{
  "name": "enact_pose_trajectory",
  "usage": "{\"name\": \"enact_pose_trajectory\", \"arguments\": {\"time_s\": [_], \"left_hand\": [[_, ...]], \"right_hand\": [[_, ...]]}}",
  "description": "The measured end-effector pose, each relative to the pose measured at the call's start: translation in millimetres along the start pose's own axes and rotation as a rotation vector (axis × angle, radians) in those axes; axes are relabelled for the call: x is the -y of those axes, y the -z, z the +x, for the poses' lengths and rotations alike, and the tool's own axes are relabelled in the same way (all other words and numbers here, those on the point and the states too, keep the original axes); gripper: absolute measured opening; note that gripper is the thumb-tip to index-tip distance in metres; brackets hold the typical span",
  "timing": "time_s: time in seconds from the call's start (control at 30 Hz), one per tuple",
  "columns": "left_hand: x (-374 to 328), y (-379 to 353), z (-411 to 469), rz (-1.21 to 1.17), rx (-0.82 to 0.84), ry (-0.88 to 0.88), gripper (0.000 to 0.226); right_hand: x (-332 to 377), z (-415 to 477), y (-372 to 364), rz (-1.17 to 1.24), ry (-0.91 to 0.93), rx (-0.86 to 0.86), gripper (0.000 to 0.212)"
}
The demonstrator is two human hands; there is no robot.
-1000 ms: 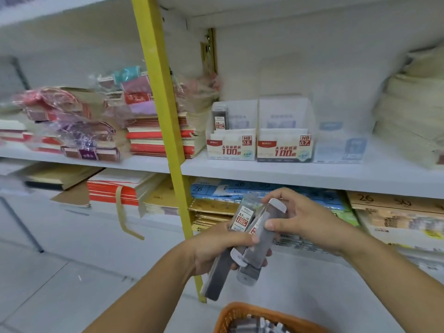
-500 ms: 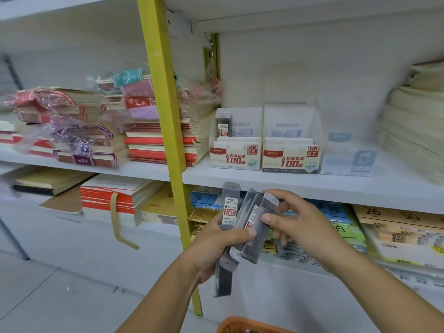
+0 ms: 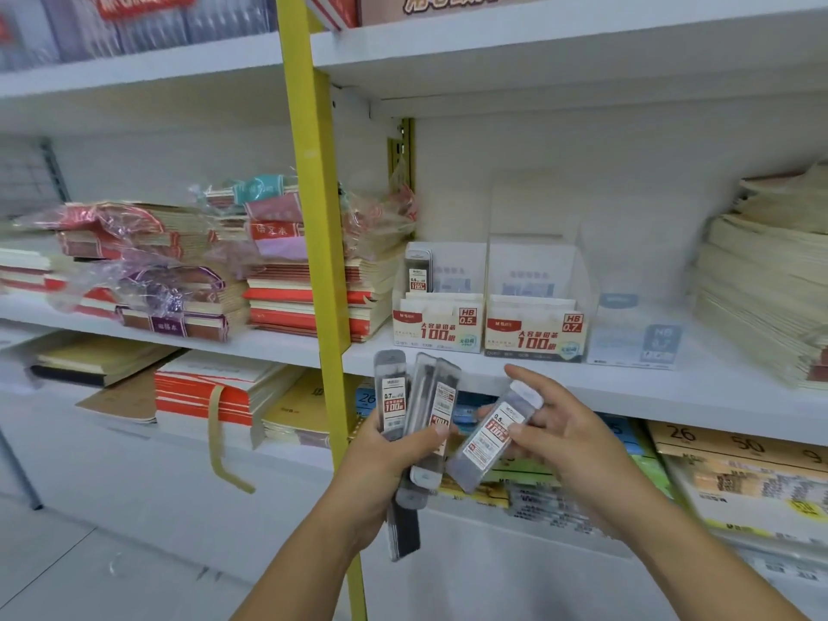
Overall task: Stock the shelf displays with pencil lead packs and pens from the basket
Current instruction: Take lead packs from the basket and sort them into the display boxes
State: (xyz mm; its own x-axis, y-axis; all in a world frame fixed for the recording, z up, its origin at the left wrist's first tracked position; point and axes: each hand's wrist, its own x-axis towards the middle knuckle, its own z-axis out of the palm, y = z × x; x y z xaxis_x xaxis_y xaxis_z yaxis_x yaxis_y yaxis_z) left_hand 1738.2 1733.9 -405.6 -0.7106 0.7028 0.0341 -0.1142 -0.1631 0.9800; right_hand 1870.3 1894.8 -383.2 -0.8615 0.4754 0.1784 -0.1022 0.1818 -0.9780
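Head view: left hand [image 3: 381, 468] is gripping a fan of lead packs [image 3: 414, 423]; right hand [image 3: 564, 437] is pinching one 0.5 pack [image 3: 493, 434]. Best slotting it upright into the HB 0.5 box [image 3: 437, 324], beside the pack already standing there.

The left hand [image 3: 381, 468] covers the middles of its fanned lead packs [image 3: 419, 423], whose small print is unreadable. The third display box [image 3: 636, 333] is too blurred to read. The notebook stack [image 3: 770, 289] is cut off at the right edge.
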Motion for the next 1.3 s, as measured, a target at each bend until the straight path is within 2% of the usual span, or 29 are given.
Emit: {"name": "enact_pose_trajectory", "arguments": {"time_s": [0.17,0.3,0.4,0.5,0.6,0.77,0.9,1.03,1.17,1.23,1.3], "left_hand": [[-4.9,-4.5,-1.7,0.012,-0.028,-0.019,0.036],[-13.0,-6.2,-0.9,-0.016,-0.056,-0.039,0.045],[-26.4,-1.6,7.3,-0.064,-0.089,-0.076,0.049],[-44.5,3.5,23.8,-0.080,-0.119,-0.124,0.035],[-54.8,8.7,37.8,-0.032,-0.144,-0.171,0.030],[-49.6,20.4,57.1,-0.016,-0.239,-0.181,0.031],[-51.9,30.6,66.8,-0.013,-0.235,-0.170,0.036],[-54.0,36.8,73.2,0.011,-0.173,-0.181,0.052],[-51.2,39.0,77.1,-0.022,-0.142,-0.194,0.046],[-51.2,38.6,76.8,-0.065,-0.112,-0.199,0.047],[-51.9,37.0,74.3,-0.109,-0.066,-0.203,0.048]], "right_hand": [[5.6,-2.0,-0.9,0.060,0.065,-0.060,0.056],[17.3,-2.7,-1.2,0.034,0.150,-0.174,0.052],[54.1,9.4,7.5,-0.089,0.316,-0.275,0.048],[100.3,43.4,17.4,-0.210,0.487,-0.348,0.037],[132.2,88.2,13.7,-0.442,0.598,-0.375,0.035],[135.3,158.2,-5.4,-0.918,0.618,-0.275,0.022],[122.9,193.2,-12.2,-1.062,0.520,-0.196,0.017],[118.1,213.4,-10.8,-1.202,0.417,-0.188,0.015],[118.3,212.9,-9.7,-1.490,0.462,-0.282,0.028],[121.3,199.7,-12.7,-1.469,0.529,-0.335,0.033],[121.3,174.8,-21.1,-1.185,0.585,-0.300,0.029]]}}
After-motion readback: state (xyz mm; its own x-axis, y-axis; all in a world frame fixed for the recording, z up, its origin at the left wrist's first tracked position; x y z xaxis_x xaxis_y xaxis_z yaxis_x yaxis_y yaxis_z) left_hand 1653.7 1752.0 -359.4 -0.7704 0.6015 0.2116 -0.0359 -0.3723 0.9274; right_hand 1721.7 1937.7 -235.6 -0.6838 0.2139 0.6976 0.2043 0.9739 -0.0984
